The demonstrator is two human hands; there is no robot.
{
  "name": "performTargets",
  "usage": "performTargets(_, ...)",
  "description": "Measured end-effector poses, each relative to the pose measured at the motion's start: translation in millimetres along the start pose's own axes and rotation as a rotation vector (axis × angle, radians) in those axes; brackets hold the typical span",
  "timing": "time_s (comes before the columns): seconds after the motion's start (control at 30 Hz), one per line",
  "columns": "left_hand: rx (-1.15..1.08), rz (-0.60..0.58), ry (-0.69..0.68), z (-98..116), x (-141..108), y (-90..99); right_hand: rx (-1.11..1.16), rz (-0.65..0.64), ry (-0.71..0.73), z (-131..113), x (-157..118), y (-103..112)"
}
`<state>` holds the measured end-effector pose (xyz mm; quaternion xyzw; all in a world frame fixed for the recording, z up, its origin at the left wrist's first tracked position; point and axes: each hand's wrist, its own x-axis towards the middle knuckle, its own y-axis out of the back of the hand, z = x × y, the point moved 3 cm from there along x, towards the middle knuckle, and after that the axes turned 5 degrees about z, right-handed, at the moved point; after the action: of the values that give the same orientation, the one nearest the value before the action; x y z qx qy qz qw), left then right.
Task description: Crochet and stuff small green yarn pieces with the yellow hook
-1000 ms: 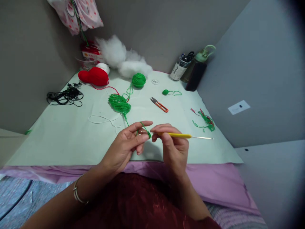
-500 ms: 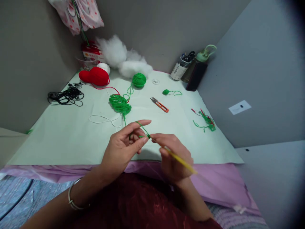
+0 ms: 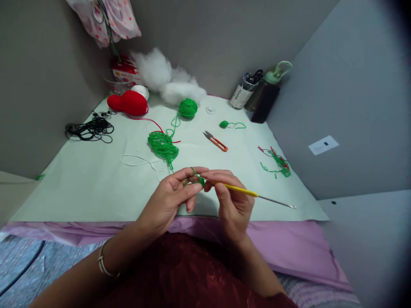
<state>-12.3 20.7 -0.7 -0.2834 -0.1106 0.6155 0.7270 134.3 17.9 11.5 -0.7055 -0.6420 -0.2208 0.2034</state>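
Observation:
Between thumb and fingers, my left hand (image 3: 171, 198) pinches a small green crocheted piece (image 3: 202, 181), with green yarn looped over its index finger. My right hand (image 3: 233, 201) grips a yellow-handled crochet hook (image 3: 240, 189); its near tip meets the green piece, partly hidden by fingers, and its other metal end points right. A loose green yarn bundle (image 3: 162, 146) lies just beyond my left hand, its strand running toward that hand. Behind it sits a green yarn ball (image 3: 188, 108).
Orange-handled snips (image 3: 215, 141) and a small green piece (image 3: 224, 124) lie mid-table. Red stuffed shape (image 3: 130, 103), white stuffing (image 3: 180, 90) and black cord (image 3: 91, 128) are at the back and left. A pen cup (image 3: 240, 96), dark phone (image 3: 266, 103) and yarn scraps (image 3: 280, 164) stand or lie right.
The hook has swung from slanting down to nearly level, and my right hand has turned with it. My left index finger has curled inward. The green bundle's near end has shifted slightly right.

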Motion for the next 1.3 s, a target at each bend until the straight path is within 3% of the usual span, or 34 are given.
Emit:
performTargets(0.17,0.030,0.104,-0.061,-1,1,2.5,-0.247,-0.067,0.187,1,-8,0)
performTargets(0.3,-0.120,0.073,0.062,-7,4,2.4,-0.488,-0.076,0.404,1,-16,-2)
performTargets(0.37,-0.178,0.040,0.146,-9,6,3.0,-0.423,-0.050,0.344,1,-13,1)
performTargets(0.43,-0.211,0.031,0.182,-9,7,4.6,-0.261,0.018,0.187,1,-6,6)
performTargets(0.53,-0.206,0.048,0.135,-6,7,6.0,0.013,0.119,-0.043,4,1,11)
performTargets(0.6,-0.167,0.032,0.085,-5,6,4.0,0.128,0.087,-0.114,7,3,8)
performTargets(0.73,-0.064,-0.002,0.022,-4,3,-0.6,0.103,0.011,-0.131,10,1,2)
performTargets(0.9,0.022,0.077,-0.055,1,2,2.6,0.087,0.017,-0.157,11,1,4)
performTargets(1.17,0.062,0.108,-0.078,1,4,6.6,0.130,0.009,-0.155,10,-1,3)
performTargets(1.3,0.085,0.047,-0.086,0,4,5.7,0.219,0.037,-0.196,16,1,2)
